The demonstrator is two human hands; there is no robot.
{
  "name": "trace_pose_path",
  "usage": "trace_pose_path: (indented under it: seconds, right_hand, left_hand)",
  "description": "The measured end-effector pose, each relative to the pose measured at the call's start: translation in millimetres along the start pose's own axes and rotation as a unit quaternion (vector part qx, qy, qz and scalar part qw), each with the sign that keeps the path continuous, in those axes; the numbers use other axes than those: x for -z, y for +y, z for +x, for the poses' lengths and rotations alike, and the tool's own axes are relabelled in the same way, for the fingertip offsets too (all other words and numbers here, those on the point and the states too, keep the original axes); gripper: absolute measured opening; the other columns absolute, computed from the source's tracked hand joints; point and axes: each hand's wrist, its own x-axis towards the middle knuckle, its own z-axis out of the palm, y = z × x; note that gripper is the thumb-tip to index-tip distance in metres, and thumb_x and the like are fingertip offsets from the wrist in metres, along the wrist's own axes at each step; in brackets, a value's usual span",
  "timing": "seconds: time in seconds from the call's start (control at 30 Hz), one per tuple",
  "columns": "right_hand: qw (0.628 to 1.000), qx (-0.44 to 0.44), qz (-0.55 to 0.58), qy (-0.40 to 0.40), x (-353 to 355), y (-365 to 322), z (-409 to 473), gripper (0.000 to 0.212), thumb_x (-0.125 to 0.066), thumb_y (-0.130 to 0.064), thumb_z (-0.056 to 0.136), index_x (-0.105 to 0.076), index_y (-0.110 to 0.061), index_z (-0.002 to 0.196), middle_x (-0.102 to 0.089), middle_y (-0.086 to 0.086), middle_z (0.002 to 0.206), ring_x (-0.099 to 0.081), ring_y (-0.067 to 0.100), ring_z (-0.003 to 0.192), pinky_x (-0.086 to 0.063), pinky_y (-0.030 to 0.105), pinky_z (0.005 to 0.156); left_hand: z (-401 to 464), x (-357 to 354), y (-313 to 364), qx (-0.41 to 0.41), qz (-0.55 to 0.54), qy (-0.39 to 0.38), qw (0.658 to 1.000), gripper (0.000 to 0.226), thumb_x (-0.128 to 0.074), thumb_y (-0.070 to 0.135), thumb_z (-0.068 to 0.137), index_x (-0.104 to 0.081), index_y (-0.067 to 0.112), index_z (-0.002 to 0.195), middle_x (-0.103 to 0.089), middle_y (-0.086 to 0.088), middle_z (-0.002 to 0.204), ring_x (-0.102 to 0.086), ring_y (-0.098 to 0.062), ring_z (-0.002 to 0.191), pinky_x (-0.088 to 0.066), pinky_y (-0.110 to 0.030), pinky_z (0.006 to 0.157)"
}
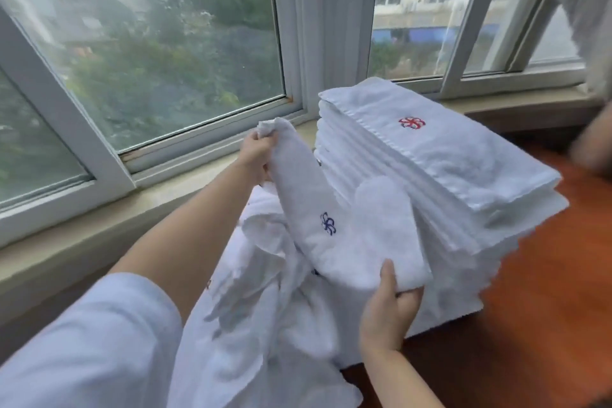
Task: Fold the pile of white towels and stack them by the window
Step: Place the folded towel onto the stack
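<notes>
Right hand [389,308] and left hand [256,152] grip a towel [318,209] between loose pile [258,308] and folded stack [430,169].

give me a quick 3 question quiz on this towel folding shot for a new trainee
1. True or false: the top towel on the stack has a red emblem.
2. The held towel has an emblem of which colour? A red, B blue, C green
3. Fill in: the stack stands beside the ____.

Key
1. True.
2. B; the left hand grips its far end, the right hand its near end.
3. Window.
</notes>
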Motion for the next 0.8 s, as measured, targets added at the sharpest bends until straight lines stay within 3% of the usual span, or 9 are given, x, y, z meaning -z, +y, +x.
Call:
trace_pose_path:
  seconds: [0.1,0.17,0.27,0.37,0.47,0.53,0.63,0.7,0.8]
  right_hand:
    - [0.982,-0.098,-0.088,0.132,18.2,47.9,-15.9,0.04,-0.065,0.001,0.085,-0.049,-0.015,0.118,-0.06,0.004,0.112,-0.057,0.018,0.097,-0.042,0.027,0.084]
    - [0.958,-0.228,-0.097,0.142,29.3,79.0,-20.1,0.045,-0.069,0.001,0.081,-0.052,-0.004,0.122,-0.063,0.013,0.11,-0.061,0.027,0.093,-0.048,0.033,0.076]
    - [0.93,-0.345,-0.057,0.111,35.9,89.8,-19.2,0.038,-0.072,-0.01,0.083,-0.059,-0.003,0.119,-0.067,0.017,0.092,-0.063,0.029,0.071,-0.051,0.031,0.053]
    - [0.935,-0.309,-0.078,0.158,45.6,84.5,0.9,0.043,-0.071,-0.031,0.086,-0.061,-0.003,0.117,-0.063,0.01,0.097,-0.061,0.03,0.088,-0.051,0.036,0.071]
    - [0.936,-0.287,-0.095,0.18,49.1,75.6,21.3,0.053,-0.07,-0.026,0.088,-0.054,0.005,0.128,-0.059,0.01,0.112,-0.057,0.029,0.103,-0.045,0.037,0.088]
    - [0.945,-0.236,-0.141,0.175,43.3,77.1,24.5,0.045,-0.071,-0.02,0.087,-0.058,0.003,0.123,-0.064,0.011,0.109,-0.061,0.029,0.096,-0.048,0.037,0.082]
    - [0.959,-0.11,-0.193,0.176,34.0,79.9,15.7,0.019,-0.068,-0.014,0.088,-0.063,-0.01,0.106,-0.068,0.002,0.096,-0.063,0.021,0.086,-0.047,0.032,0.075]
    - [0.961,-0.044,-0.194,0.194,28.5,83.5,6.2,0.01,-0.065,-0.012,0.09,-0.058,-0.015,0.097,-0.064,-0.004,0.09,-0.061,0.017,0.083,-0.044,0.032,0.076]
    - [0.953,-0.048,-0.232,0.191,24.8,101.2,-3.3,0.021,-0.066,-0.01,0.089,-0.048,-0.014,0.099,-0.06,0.005,0.092,-0.057,0.025,0.084,-0.039,0.033,0.075]
  left_hand:
    - [26.4,26.4,-30.6,0.034,0.075,-0.012,0.997,0.015,-0.069,0.019,0.076,-0.056,0.015,0.082,-0.053,-0.006,0.074,-0.052,-0.015,0.052,-0.043,-0.021,0.047]
    - [38.7,36.8,-60.4,0.09,0.165,-0.06,0.98,0.024,-0.071,0.018,0.085,-0.057,0.007,0.101,-0.056,-0.012,0.088,-0.058,-0.017,0.064,-0.052,-0.028,0.061]
    - [52.2,37.5,-83.0,0.143,0.285,-0.103,0.942,0.069,-0.079,0.017,0.074,-0.044,0.003,0.131,-0.06,-0.013,0.091,-0.063,-0.024,0.079,-0.055,-0.037,0.076]
    - [61.9,25.5,-78.0,0.145,0.343,-0.082,0.924,0.103,-0.076,0.021,0.078,-0.005,0.014,0.152,-0.054,-0.015,0.11,-0.063,-0.031,0.095,-0.054,-0.042,0.087]
    - [67.9,9.4,-73.1,0.172,0.378,-0.074,0.907,0.099,-0.063,0.014,0.089,0.012,0.02,0.154,-0.047,-0.018,0.124,-0.058,-0.033,0.096,-0.051,-0.038,0.078]
    - [80.3,4.6,-72.4,0.145,0.351,-0.088,0.921,0.084,-0.053,0.0,0.088,-0.006,0.021,0.154,-0.044,-0.016,0.127,-0.054,-0.032,0.098,-0.048,-0.038,0.069]
    - [101.8,5.9,-69.9,0.087,0.099,-0.121,0.984,0.071,-0.049,-0.005,0.07,-0.042,0.013,0.138,-0.06,-0.014,0.112,-0.061,-0.027,0.088,-0.05,-0.031,0.063]
    - [112.4,9.1,-71.5,0.069,-0.004,-0.082,0.994,0.07,-0.051,-0.004,0.061,-0.049,0.011,0.13,-0.065,-0.009,0.098,-0.065,-0.021,0.08,-0.052,-0.027,0.06]
    - [116.2,17.4,-79.6,0.027,0.129,-0.038,0.991,0.071,-0.055,0.004,0.059,-0.047,0.014,0.128,-0.059,-0.004,0.099,-0.058,-0.023,0.089,-0.046,-0.03,0.065]
